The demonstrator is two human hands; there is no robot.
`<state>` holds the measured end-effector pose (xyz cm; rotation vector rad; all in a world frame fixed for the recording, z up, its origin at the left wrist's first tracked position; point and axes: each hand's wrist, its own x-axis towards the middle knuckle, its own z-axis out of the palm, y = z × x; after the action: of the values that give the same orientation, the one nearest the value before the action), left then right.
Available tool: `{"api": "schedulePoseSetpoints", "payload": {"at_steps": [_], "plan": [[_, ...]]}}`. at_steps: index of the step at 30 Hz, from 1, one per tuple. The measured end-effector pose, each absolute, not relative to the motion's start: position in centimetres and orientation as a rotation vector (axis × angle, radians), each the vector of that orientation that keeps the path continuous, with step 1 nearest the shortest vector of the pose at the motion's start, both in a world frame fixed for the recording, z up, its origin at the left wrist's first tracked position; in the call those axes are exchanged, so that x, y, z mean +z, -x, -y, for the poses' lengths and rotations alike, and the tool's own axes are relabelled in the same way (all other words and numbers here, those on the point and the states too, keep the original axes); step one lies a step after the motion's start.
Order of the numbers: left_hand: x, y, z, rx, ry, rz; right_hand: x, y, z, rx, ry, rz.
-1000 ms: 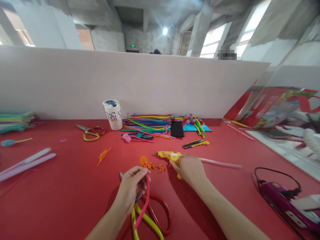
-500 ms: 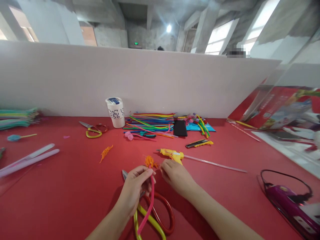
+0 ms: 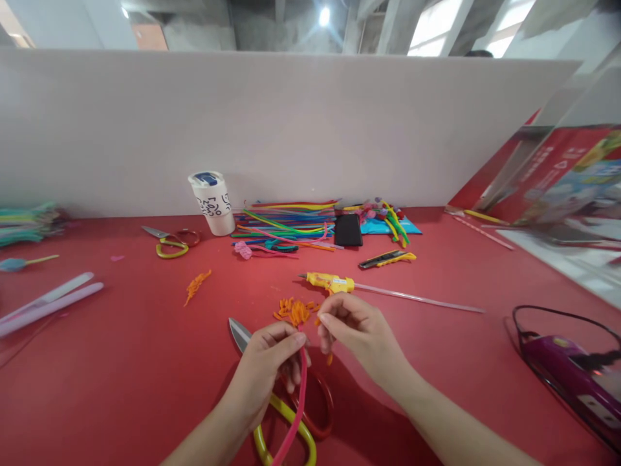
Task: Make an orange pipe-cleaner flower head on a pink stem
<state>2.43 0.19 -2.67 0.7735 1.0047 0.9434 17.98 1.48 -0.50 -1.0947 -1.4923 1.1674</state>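
Observation:
My left hand (image 3: 275,356) pinches a pink pipe cleaner (image 3: 301,388) between thumb and fingers, its lower end hanging toward me. At its top, an orange fuzzy tuft (image 3: 299,313) spreads out, with short orange bits (image 3: 286,305) beside it. Just to the right, my right hand (image 3: 352,323) has its fingertips pinched together; a small orange piece (image 3: 330,358) shows under them and another at the thumb tip. Beneath my left hand lies a large pair of scissors (image 3: 259,440) with one yellow and one red handle, partly hidden.
Beyond my hands lie a yellow glue gun (image 3: 330,282), a utility knife (image 3: 387,259) and an orange strand (image 3: 197,286). Farther back are pipe cleaners (image 3: 286,223), a black phone (image 3: 348,230), a white cup (image 3: 213,204) and smaller scissors (image 3: 172,244). A purple power strip (image 3: 563,366) sits right.
My right hand has turned and lifted slightly, now showing orange pieces at its fingers. The orange tuft looks more spread. The camera has tilted down; my left hand still holds the pink pipe cleaner.

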Motion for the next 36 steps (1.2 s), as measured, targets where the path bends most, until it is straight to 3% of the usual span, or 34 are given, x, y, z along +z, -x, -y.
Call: {"api": "schedulePoseSetpoints", "payload": {"at_steps": [3, 31, 36], "plan": [[-2.47, -2.47, -0.12, 0.934, -0.774, -1.006, -0.38, -17.80, -1.38, 1.237, 1.043, 1.448], [-2.32, -2.43, 0.31, 0.874, -0.777, -0.937, -0.98, -17.81, -0.79, 0.486, 1.155, 1.855], [-2.40, -2.28, 0.35, 0.940, -0.773, -0.931, -1.29, -17.98, -0.45, 0.277, 1.009, 1.884]]}}
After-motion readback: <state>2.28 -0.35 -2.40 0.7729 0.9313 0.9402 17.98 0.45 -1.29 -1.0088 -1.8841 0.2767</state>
